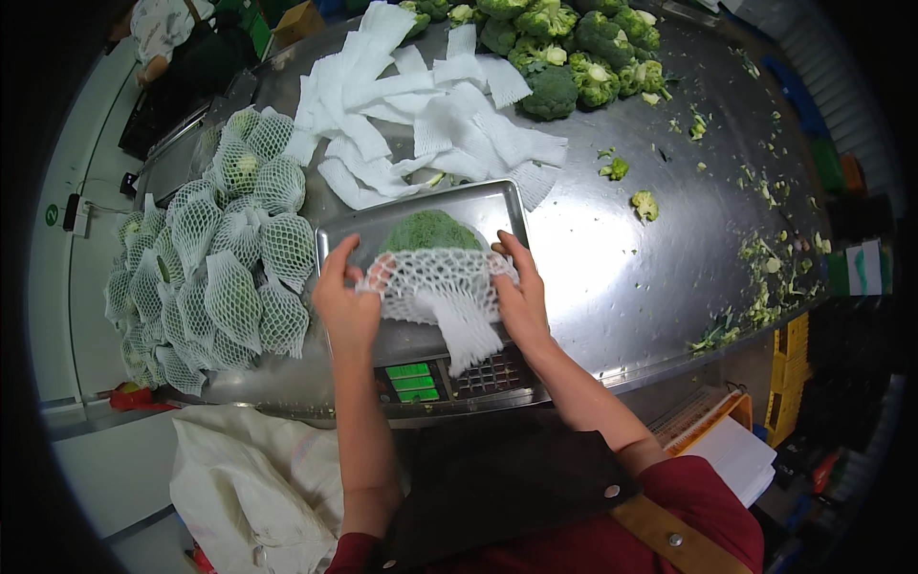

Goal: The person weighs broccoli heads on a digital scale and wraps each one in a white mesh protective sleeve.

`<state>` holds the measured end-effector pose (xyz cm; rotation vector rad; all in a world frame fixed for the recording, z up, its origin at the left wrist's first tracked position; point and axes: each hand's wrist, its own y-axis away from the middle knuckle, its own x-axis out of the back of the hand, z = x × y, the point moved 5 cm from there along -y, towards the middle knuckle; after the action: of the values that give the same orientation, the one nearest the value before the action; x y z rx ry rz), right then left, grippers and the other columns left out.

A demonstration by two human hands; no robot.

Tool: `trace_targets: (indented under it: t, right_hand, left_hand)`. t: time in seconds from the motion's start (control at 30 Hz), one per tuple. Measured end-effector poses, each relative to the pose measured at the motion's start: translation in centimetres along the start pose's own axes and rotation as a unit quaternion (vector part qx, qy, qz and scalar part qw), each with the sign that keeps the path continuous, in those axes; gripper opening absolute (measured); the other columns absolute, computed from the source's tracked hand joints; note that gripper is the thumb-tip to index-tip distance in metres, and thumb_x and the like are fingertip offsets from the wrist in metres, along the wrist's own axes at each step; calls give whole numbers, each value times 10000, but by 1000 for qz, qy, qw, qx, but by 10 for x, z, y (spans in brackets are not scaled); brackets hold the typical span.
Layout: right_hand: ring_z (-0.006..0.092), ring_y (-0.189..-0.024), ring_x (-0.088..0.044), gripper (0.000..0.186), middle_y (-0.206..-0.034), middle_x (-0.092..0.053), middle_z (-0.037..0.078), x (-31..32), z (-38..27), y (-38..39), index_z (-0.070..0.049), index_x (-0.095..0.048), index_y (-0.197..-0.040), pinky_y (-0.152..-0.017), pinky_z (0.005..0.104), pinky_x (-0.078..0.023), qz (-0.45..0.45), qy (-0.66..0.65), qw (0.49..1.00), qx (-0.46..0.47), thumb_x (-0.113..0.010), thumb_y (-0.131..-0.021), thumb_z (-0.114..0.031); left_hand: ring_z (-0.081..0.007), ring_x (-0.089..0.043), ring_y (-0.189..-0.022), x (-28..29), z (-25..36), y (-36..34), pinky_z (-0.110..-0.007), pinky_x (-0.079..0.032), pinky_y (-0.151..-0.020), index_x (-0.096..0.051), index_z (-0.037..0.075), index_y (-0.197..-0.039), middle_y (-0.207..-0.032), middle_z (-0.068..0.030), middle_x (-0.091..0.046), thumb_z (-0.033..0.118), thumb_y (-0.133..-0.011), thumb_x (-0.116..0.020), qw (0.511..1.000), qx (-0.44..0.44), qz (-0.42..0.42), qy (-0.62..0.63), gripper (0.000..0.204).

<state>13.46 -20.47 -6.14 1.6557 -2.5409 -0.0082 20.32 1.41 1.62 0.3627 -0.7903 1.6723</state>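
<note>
A green broccoli head (430, 229) sits in the steel tray (514, 191) of a scale with a lit green display (413, 383). Over its near part is a stretched white foam net sleeve (445, 282), whose loose end hangs toward me. My left hand (346, 292) grips the left side of the net, and my right hand (521, 297) grips the right side, both with curled fingers.
Several netted broccoli heads (231, 249) are piled left. Flat white sleeves (430, 124) lie behind the tray, bare broccoli (550, 91) back right. Scraps dot the steel table (669, 287). A white sack (249, 478) is lower left, a person (172, 29) upper left, crates (787, 364) right.
</note>
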Motion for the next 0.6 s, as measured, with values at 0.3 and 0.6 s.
trace_targets:
  t: [0.3,0.6]
  right_hand:
    - [209,-795,-577,242,-878,-578,108,6,-94,24,-4,-586,-1051,-749,311,-460,-220,6,961,169,-500,-888,-162]
    - [218,-945,-644,484,-1131,-612,173,-5,-72,77,57,-505,-1233,-808,334,-542,-399,-411,733,-367,-457,-957,-337]
  left_hand:
    - [-228,-622,-903,-24,-21,22,-325,-501,-867,-533,-84,-1116,-1065,-193,-610,383,-911,-502,820,98,-139,546,511]
    - [-259,-571,-999,-25,38,127,-396,-460,-925,-476,-51,-1194,-1186,-190,-540,519,-920,-404,591,402,-204,669,636]
